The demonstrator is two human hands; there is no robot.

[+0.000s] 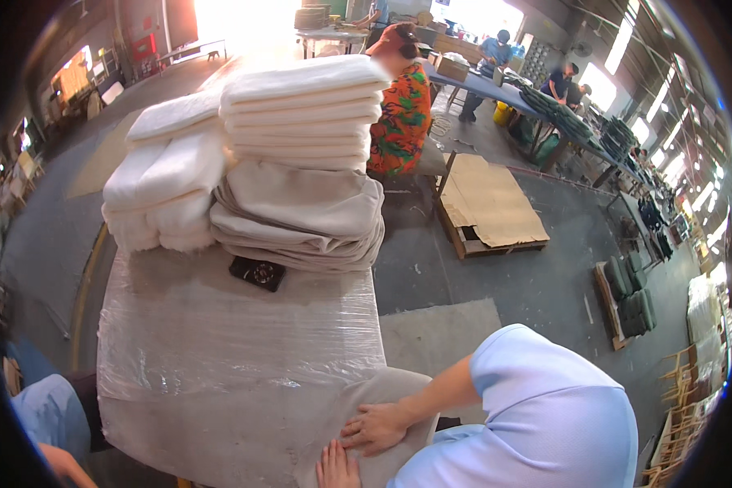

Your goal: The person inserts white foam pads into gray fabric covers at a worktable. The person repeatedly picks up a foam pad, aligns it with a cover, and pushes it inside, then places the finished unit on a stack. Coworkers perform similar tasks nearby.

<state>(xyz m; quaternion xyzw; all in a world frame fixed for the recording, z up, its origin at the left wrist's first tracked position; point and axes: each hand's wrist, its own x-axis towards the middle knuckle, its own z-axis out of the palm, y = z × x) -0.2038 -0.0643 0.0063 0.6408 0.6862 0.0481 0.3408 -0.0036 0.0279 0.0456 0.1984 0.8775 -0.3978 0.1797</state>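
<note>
Both hands are down on the beige fabric piece (382, 398) draped over the near right corner of the plastic-wrapped table (220, 325). The right hand (376, 427) lies open, fingers spread flat, pressing the cloth. The left hand (337, 466) sits just beside it at the table's near edge, fingers extended on the same cloth, though its lower part is cut off. At the table's far end, 2 stacks: white folded pads (301, 114) over beige covers (301, 215), with a shorter white pile (167, 183) at their left. A small black device (257, 272) lies just in front of them.
</note>
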